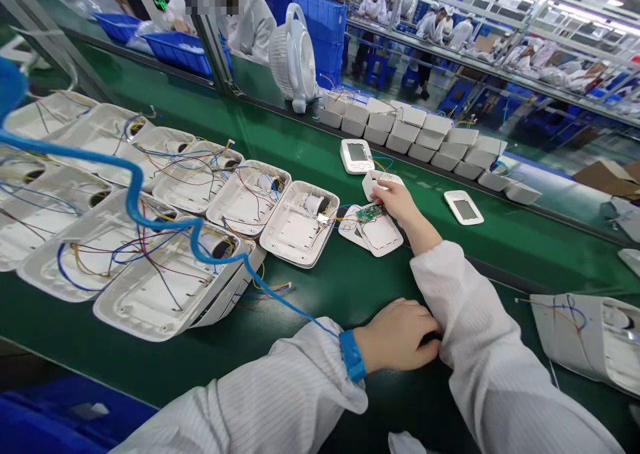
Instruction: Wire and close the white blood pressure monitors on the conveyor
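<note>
My right hand [397, 204] reaches forward over the green belt [310, 154], fingers pinched on a small white housing part [374, 179]. Just under it lies a green circuit board [370, 213] on a white front shell [380, 233], wired to an open white casing [299, 224]. My left hand [397, 334] rests on the belt near me, fingers curled under against my right sleeve, nothing visible in it. A blue wrist strap [353, 355] with a coiled blue cord [135, 194] is on my left wrist.
Several open white casings with coloured wires [165, 254] lie at left. Finished units with screens [357, 155] [464, 207] lie on the belt. A row of white housings [425, 137], a white fan [294, 57], blue bins [180, 51] and other workers stand beyond. Another casing [590, 337] sits at right.
</note>
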Action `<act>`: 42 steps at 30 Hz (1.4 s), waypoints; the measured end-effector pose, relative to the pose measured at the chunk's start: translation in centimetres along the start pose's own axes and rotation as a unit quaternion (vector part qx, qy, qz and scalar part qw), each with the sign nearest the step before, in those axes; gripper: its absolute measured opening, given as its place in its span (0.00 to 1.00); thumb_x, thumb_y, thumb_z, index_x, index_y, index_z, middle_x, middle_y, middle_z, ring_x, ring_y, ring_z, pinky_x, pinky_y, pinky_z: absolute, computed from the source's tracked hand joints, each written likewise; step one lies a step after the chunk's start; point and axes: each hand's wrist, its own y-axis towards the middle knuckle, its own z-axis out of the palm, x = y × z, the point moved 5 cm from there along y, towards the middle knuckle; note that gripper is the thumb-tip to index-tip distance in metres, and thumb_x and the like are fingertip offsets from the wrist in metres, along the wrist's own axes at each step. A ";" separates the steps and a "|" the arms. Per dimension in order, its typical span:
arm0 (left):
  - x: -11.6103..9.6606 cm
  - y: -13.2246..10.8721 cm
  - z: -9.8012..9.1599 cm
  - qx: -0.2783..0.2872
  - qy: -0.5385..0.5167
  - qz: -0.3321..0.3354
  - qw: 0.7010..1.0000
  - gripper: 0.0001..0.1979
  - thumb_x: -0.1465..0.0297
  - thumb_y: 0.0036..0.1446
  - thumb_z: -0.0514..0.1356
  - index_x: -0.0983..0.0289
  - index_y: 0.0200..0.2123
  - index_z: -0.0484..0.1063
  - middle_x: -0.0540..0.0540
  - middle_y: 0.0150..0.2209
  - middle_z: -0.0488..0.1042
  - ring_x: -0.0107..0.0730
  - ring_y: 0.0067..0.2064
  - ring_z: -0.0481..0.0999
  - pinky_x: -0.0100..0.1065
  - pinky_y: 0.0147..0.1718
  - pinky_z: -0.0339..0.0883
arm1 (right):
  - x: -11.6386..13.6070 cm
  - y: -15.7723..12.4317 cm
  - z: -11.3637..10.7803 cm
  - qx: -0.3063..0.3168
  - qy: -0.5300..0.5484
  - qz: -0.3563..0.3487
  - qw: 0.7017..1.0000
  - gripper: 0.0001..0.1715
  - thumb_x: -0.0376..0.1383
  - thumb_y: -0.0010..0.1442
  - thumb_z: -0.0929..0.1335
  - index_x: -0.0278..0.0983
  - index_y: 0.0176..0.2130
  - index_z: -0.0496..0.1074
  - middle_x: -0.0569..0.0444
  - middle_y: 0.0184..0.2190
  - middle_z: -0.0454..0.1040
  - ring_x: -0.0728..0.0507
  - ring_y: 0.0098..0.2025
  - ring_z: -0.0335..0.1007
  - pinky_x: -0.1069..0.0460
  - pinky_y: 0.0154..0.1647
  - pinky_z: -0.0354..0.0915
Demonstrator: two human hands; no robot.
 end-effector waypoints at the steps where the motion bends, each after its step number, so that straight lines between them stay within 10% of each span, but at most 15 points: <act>1: 0.0 0.0 -0.1 0.005 0.004 0.001 1.000 0.09 0.65 0.61 0.59 0.63 0.39 0.76 0.53 0.39 0.79 0.35 0.42 0.76 0.35 0.41 0.65 | -0.2 1.0 0.3 0.009 0.011 0.031 0.999 0.15 0.38 0.58 0.70 0.32 0.43 0.77 0.48 0.30 0.80 0.46 0.28 0.74 0.51 0.32 0.70; 9: 0.1 0.1 -0.2 -0.002 -0.013 0.005 1.000 0.07 0.66 0.59 0.60 0.63 0.36 0.76 0.53 0.38 0.79 0.35 0.41 0.77 0.36 0.40 0.66 | -2.2 1.3 -0.1 -0.037 0.102 0.093 0.990 0.09 0.39 0.54 0.71 0.34 0.33 0.77 0.49 0.30 0.81 0.47 0.31 0.76 0.54 0.33 0.71; 17: -0.1 -0.6 -1.9 -0.201 -0.125 0.042 0.971 0.08 0.73 0.60 0.55 0.66 0.39 0.74 0.58 0.39 0.79 0.36 0.43 0.76 0.39 0.48 0.70 | -6.0 -8.2 -12.5 -0.242 0.073 -0.017 0.967 0.21 0.47 0.53 0.69 0.39 0.18 0.64 0.60 0.15 0.62 0.50 0.21 0.58 0.54 0.24 0.59; 21: 0.1 -1.6 -3.7 -0.334 -0.128 -0.004 0.934 0.10 0.73 0.61 0.54 0.64 0.43 0.72 0.63 0.48 0.74 0.41 0.53 0.73 0.45 0.54 0.68 | -7.7 -17.2 -15.4 -0.163 0.029 -0.039 0.985 0.30 0.51 0.54 0.70 0.40 0.14 0.59 0.59 0.14 0.56 0.49 0.18 0.51 0.51 0.19 0.51; 25: 0.5 -0.7 -2.1 -0.195 -0.046 -0.041 0.979 0.14 0.68 0.64 0.55 0.63 0.51 0.71 0.65 0.62 0.66 0.48 0.64 0.65 0.50 0.60 0.62 | -8.1 -21.1 -14.6 -0.041 -0.023 -0.047 0.998 0.32 0.55 0.58 0.68 0.40 0.14 0.62 0.57 0.14 0.57 0.47 0.20 0.55 0.50 0.21 0.57; 28: 0.4 -0.1 -0.2 -0.051 0.003 -0.010 0.999 0.14 0.67 0.66 0.55 0.60 0.52 0.73 0.58 0.60 0.72 0.45 0.63 0.68 0.50 0.61 0.60 | -8.1 -18.2 -14.5 -0.026 -0.074 -0.061 0.995 0.34 0.60 0.63 0.60 0.40 0.22 0.73 0.56 0.16 0.63 0.45 0.21 0.61 0.48 0.23 0.63; 31: 0.3 0.0 0.1 -0.007 0.017 -0.005 1.000 0.17 0.74 0.67 0.50 0.57 0.53 0.73 0.53 0.58 0.75 0.40 0.62 0.70 0.49 0.62 0.57 | -8.0 -12.0 -15.0 -0.045 -0.154 -0.078 0.984 0.26 0.58 0.60 0.67 0.40 0.38 0.80 0.46 0.43 0.77 0.38 0.47 0.73 0.41 0.50 0.69; 34: 0.4 -0.1 0.1 0.020 0.010 -0.002 1.000 0.20 0.77 0.65 0.49 0.55 0.51 0.74 0.50 0.57 0.76 0.40 0.63 0.69 0.50 0.62 0.54 | -8.4 -6.5 -15.1 -0.071 -0.228 -0.069 0.969 0.25 0.54 0.54 0.73 0.41 0.44 0.80 0.44 0.62 0.66 0.31 0.67 0.55 0.35 0.67 0.53; 42: 0.7 0.0 -0.6 -0.047 -0.058 0.008 0.997 0.14 0.76 0.62 0.51 0.61 0.42 0.76 0.55 0.49 0.80 0.36 0.54 0.76 0.44 0.57 0.62 | -9.7 -5.7 -15.7 -0.182 -0.240 -0.015 0.953 0.22 0.42 0.60 0.69 0.39 0.53 0.73 0.41 0.57 0.71 0.30 0.60 0.65 0.33 0.62 0.59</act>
